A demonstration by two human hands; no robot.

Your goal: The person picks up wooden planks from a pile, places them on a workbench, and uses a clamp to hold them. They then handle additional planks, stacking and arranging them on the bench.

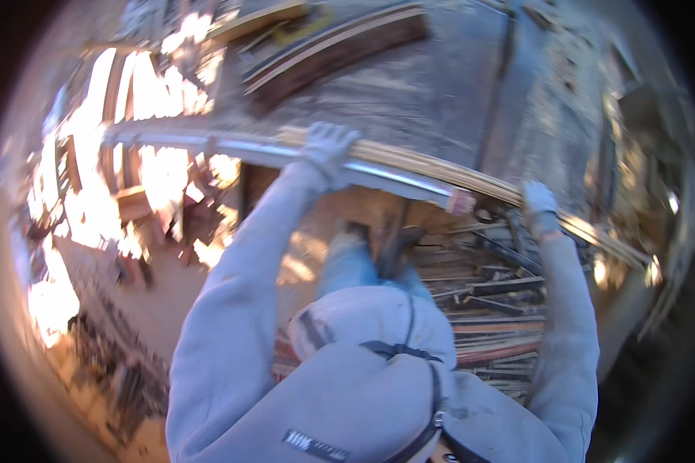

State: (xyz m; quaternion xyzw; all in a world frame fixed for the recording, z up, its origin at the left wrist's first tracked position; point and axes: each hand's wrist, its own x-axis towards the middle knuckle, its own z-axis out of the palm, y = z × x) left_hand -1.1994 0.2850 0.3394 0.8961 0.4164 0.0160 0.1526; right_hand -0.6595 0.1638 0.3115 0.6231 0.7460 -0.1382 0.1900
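Clock directions run from the middle of the view, twelve straight ahead of the wearer. Nearest, at six, is the grey sweatshirt (347, 393); beyond its hem, on the ground at four, lies a heap of scrap (510, 289), mostly thin offcuts. Farther out come the gloved hands: the left hand (330, 144) near twelve, fingers together and bent over the strips (432, 163), and the right hand (540, 204) just before three, curled over the same strips. Both thumbs are hidden, so I cannot tell how tight either hold is. The strips, long, thin and pale, run together from eleven to just past three, along the near edge of the surface (459, 85) and beside a shiny rail (243, 147). They look like wood: probably light for their length, stiff over short spans but whippy at the ends, with rough edges apt to splinter. A wide two-handed hold, fingers round the whole bundle, should best stop them sliding apart. Farther, on the surface at twelve, lies a dark board (344, 58); at ten, beyond the rail, planks (116, 89) stand in hard glare.
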